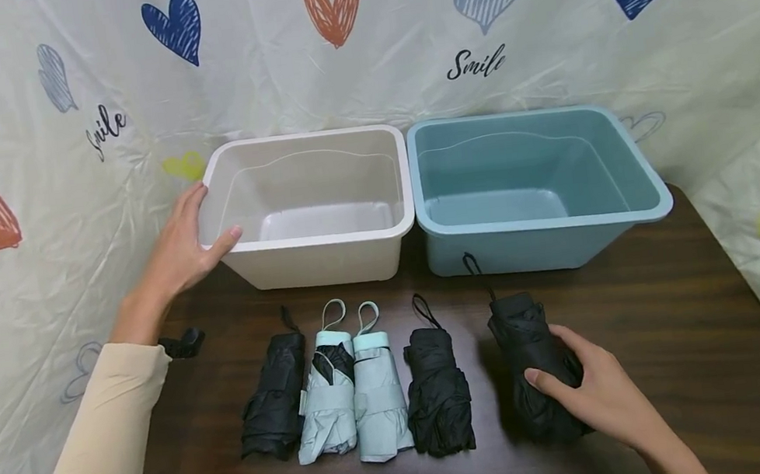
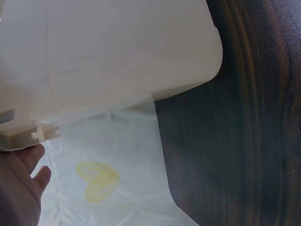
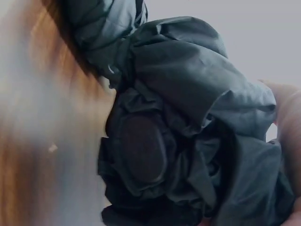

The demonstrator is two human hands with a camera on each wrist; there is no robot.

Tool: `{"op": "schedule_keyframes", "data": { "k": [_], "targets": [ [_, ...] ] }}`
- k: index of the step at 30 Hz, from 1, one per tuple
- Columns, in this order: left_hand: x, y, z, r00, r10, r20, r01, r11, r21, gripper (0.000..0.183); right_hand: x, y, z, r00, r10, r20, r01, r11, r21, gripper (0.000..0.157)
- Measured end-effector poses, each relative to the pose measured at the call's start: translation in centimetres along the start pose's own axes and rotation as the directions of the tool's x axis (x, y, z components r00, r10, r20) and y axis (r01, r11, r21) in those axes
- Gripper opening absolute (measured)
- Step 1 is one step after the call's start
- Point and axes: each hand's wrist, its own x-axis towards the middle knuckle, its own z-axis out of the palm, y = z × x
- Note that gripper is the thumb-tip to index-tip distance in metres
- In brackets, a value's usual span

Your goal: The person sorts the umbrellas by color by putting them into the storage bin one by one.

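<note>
From the head view, a left hand [image 1: 174, 253] grips the rim of a white bin [image 1: 313, 265]; a right hand [image 1: 602, 391] grasps a black umbrella [image 1: 531, 364] near the blue bin [image 1: 504, 250], most of its fingers hidden. Whether it touches the table [image 1: 700, 326] is unclear. At the left wrist, frame edges crop hand and bin. At the right wrist, blur smears the left side.

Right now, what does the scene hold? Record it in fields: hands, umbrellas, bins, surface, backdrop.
Left hand: rests on the left end of the white bin
Right hand: grips the rightmost black umbrella
Other umbrellas, left to right: black umbrella, two pale blue umbrellas, another black umbrella
Bins: white bin left of blue bin
Surface: dark wooden table
Backdrop: white cloth with hearts
</note>
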Motion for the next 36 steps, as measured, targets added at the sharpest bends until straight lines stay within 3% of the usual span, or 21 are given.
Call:
{"op": "schedule_keyframes", "data": {
  "k": [9, 15, 22, 30, 36],
  "targets": [
    [0.0, 0.0, 0.1, 1.0, -0.003, -0.004, 0.003, 1.0, -0.012, 0.095, 0.5, -0.5, -3.1, 0.99, -0.102, -0.097, 0.101, 0.995, -0.008, 0.062],
    [0.0, 0.1, 0.1, 1.0, -0.002, -0.01, 0.002, 1.0, -0.009, 0.095, 0.9, -0.2, -4.9, 0.99, -0.082, -0.118, 0.084, 0.996, 0.015, 0.066],
    [0.1, 0.1, 0.1, 1.0, -0.003, 0.002, 0.003, 1.0, -0.008, 0.096, 1.6, 0.3, -7.4, 0.984, -0.072, -0.163, 0.067, 0.997, -0.035, 0.078],
    [0.3, 0.0, 0.1, 1.0, 0.007, -0.014, -0.007, 1.0, -0.009, 0.095, 3.2, -1.0, -11.1, 0.957, -0.136, -0.256, 0.113, 0.988, -0.101, 0.078],
    [0.2, -0.3, 0.2, 1.0, 0.0, 0.002, 0.0, 1.0, -0.003, 0.096, 5.1, -2.4, -13.6, 0.953, -0.144, -0.265, 0.105, 0.982, -0.156, 0.077]
  ]
}}
